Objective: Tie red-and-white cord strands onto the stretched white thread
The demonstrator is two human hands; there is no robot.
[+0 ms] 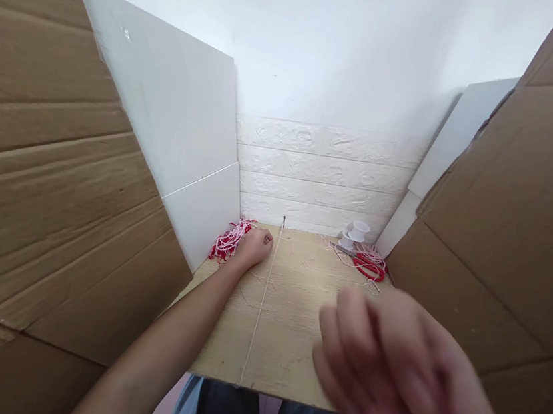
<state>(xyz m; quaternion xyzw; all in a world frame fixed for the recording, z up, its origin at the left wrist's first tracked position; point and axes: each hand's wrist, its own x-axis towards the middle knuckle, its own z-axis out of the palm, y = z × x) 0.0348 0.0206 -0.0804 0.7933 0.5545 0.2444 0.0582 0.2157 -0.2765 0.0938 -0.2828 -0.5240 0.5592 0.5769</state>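
Observation:
My left hand point(253, 246) reaches to the far left of a small wooden board point(288, 316) and rests closed beside a pile of red and pink-white cords point(229, 240); what its fingers hold is too small to make out. My right hand point(387, 375) hovers close to the camera over the board's near right, smeared by motion, so its fingers are unclear. A thin pale string point(263, 303) runs straight down the board's middle from a small nail point(283, 220) at the far edge to the near edge.
Red-handled scissors point(367, 266) and white spools point(355, 233) lie at the far right among loose threads. Cardboard walls point(46, 192) and white panels point(180, 128) close in both sides; a white brick-pattern wall point(321, 172) stands behind. My lap shows below the board.

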